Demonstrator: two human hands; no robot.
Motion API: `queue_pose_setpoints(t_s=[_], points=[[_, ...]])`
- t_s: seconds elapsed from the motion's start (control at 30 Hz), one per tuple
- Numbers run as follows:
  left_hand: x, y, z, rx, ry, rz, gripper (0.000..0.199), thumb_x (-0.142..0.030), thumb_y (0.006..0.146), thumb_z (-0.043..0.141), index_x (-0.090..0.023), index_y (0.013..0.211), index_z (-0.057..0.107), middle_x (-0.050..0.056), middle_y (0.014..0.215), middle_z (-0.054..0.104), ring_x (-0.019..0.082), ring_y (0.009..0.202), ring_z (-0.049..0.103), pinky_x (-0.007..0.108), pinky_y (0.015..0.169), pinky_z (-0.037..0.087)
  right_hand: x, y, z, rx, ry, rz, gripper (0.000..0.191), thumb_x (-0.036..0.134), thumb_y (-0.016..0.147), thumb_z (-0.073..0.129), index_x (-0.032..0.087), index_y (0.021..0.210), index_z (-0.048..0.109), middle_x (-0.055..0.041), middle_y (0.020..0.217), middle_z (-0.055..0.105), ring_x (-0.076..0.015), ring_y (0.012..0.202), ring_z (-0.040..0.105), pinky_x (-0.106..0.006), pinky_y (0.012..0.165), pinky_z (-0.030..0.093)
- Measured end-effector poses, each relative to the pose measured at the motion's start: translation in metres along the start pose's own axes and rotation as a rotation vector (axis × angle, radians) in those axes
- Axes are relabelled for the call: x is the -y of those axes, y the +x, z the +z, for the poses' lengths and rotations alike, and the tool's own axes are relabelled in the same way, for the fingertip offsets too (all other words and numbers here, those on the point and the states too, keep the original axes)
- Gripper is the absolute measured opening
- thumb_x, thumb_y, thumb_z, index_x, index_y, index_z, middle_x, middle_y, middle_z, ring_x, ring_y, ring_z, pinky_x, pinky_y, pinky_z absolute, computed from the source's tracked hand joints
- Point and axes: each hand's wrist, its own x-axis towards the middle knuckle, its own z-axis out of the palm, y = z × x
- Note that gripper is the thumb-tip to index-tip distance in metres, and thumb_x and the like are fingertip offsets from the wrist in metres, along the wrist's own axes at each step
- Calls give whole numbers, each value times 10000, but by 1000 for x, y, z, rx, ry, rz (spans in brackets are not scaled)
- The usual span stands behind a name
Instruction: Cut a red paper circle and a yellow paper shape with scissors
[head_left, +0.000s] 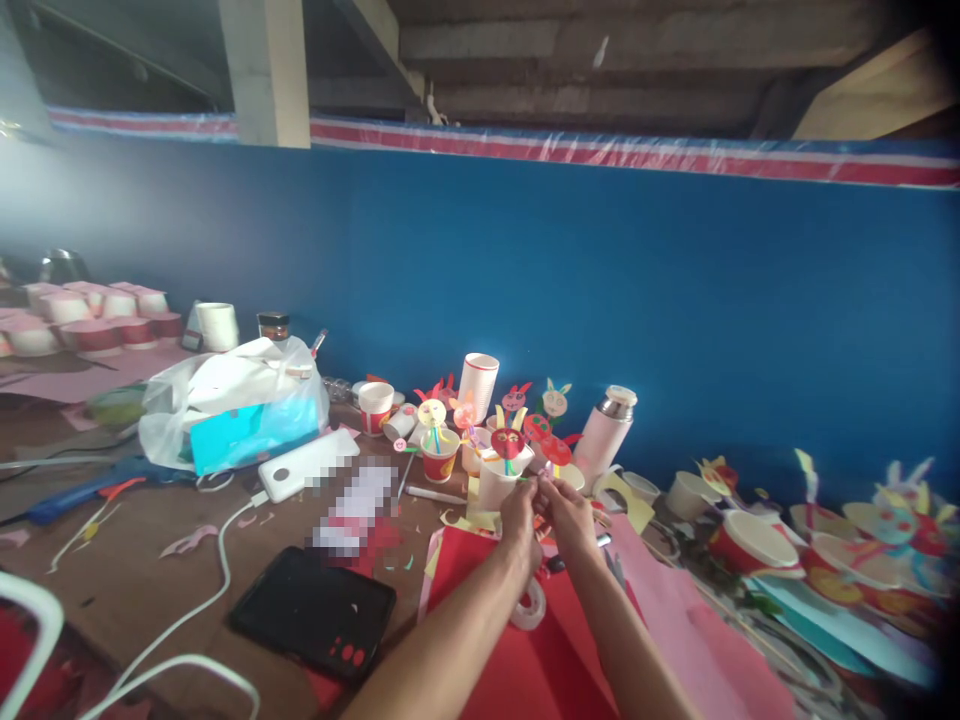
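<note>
My left hand (520, 517) and my right hand (568, 512) meet above red paper, fingers pinched close together. Whatever sits between the fingertips is too small to make out. Just above my right fingers appears a red paper face (556, 450) with a purple strip below it; I cannot tell whether it is held. Directly behind my left hand stands a white paper cup (495, 482) with a dark-red paper face (508, 443) with yellow ears above it. A roll of clear tape (529, 606) lies on the red paper sheet (480, 640) beneath my forearms.
A pink thermos (606, 436) and a tall cup stack (478, 386) stand behind. Decorated cups (754, 545) crowd the right. At left are a plastic bag (234, 400), a white power bank (309, 466) with its cable, a black phone (313, 608) and a blue glue gun (94, 490).
</note>
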Motion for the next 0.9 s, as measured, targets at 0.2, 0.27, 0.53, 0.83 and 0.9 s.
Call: queue_pose_setpoints(t_s=[0.2, 0.27, 0.53, 0.83, 0.9], points=[[1, 7, -2, -35, 5, 24, 240, -348, 639, 687, -163, 770, 608, -21, 609, 536, 99, 507, 477, 221, 498, 359, -7, 3, 0, 28, -17, -5, 208, 320, 891, 542, 135, 968, 597, -5, 856, 630, -113, 656, 608, -261, 571, 521], [1, 6, -2, -34, 3, 29, 225, -339, 652, 677, -160, 773, 615, -21, 605, 536, 94, 497, 468, 217, 488, 352, -9, 4, 0, 35, -22, -12, 209, 320, 889, 545, 135, 973, 596, -7, 867, 629, -118, 669, 610, -267, 581, 522], [0, 2, -2, -22, -24, 11, 230, -324, 632, 691, -156, 767, 611, -28, 585, 514, 99, 506, 474, 228, 502, 384, -12, 6, -6, 49, -46, -37, 215, 330, 889, 543, 137, 967, 597, -7, 866, 628, -120, 673, 609, -270, 585, 521], [3, 3, -4, -6, -70, 1, 266, -319, 576, 723, -154, 747, 600, -31, 594, 519, 91, 509, 470, 222, 507, 377, -7, 1, -11, 88, -53, -43, 197, 303, 879, 561, 131, 963, 607, -9, 897, 634, -140, 723, 622, -292, 626, 529], [3, 3, -4, -2, -77, -7, 250, -305, 592, 712, -156, 754, 595, -27, 609, 531, 92, 515, 478, 228, 520, 389, -6, 1, -13, 98, -45, -35, 188, 294, 878, 565, 130, 958, 610, -6, 888, 638, -139, 719, 624, -290, 625, 530]])
